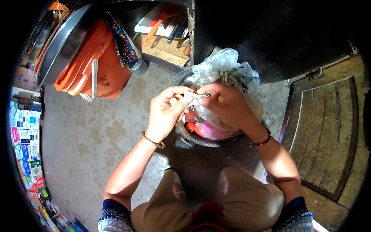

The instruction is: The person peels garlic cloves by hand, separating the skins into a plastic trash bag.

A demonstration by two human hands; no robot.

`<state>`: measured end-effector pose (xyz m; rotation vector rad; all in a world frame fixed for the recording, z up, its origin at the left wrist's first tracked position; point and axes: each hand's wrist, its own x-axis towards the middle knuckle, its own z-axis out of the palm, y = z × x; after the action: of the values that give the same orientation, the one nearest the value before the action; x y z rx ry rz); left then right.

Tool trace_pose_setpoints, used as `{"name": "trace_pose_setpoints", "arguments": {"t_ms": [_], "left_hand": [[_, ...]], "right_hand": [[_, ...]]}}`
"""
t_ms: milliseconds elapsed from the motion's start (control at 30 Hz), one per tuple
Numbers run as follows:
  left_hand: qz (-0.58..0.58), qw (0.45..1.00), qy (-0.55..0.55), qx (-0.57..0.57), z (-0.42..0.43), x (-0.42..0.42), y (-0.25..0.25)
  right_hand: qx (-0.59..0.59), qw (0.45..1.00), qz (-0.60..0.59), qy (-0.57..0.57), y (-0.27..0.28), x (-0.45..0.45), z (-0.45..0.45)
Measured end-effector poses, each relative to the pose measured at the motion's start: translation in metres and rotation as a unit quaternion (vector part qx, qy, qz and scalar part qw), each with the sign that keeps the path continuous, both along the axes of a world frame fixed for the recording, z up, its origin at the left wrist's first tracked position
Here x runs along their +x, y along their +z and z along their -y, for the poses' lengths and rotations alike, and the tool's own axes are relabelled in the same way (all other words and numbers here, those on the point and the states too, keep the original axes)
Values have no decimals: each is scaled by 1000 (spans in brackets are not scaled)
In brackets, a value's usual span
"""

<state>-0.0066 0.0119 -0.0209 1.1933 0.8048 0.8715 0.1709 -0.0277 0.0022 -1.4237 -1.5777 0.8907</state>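
Observation:
My left hand point(164, 110), with a gold-coloured bangle on the wrist, pinches a small whitish piece point(192, 97) between thumb and fingers. From the other side, the bent fingers of my right hand point(234, 107) close on the same piece, near its darker greenish end. It looks thin and limp, but its kind cannot be made out. Both hands are above a bin point(176, 81) lined with a clear plastic bag point(220, 58). Green and pale vegetable scraps point(230, 77) lie on the bag, partly behind my right hand. Red and pink wrappings show through lower down.
An orange bucket point(112, 75) with a white handle and a large metal basin point(63, 42) stand at the upper left. Kitchen tools lie on a wooden shelf point(164, 52) ahead. A wooden door panel point(328, 135) is on the right. Concrete floor point(92, 143) extends left.

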Motion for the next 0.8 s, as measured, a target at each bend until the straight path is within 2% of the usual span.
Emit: {"name": "trace_pose_setpoints", "arguments": {"t_ms": [67,133,300,367,400,467,500,600,667,767,800], "left_hand": [[-16,1000,-4,21,1,1,1],[25,1000,2,-1,4,4,3],[43,999,-15,-12,5,3,3],[56,998,-22,-18,5,2,2],[98,992,-49,-63,4,2,1],[139,982,-75,-106,3,2,3],[145,977,-81,-136,3,3,7],[148,970,-86,-171,4,4,14],[144,970,-85,-176,3,3,11],[119,975,-94,-161,-2,-1,3],[83,985,-91,-122,-2,-1,5]], "right_hand": [[5,1000,24,14,-6,-2,1],[16,999,42,22,-5,-3,2],[49,993,103,26,3,-8,7],[36,997,72,18,8,-10,9],[36,997,71,18,6,-9,9],[-8,995,-93,28,0,-6,8],[-8,995,-94,29,1,-7,8],[-6,998,-69,-2,2,-9,10],[115,986,121,23,2,-9,12],[85,990,114,8,1,-9,13],[85,990,114,8,1,-9,12]]}}
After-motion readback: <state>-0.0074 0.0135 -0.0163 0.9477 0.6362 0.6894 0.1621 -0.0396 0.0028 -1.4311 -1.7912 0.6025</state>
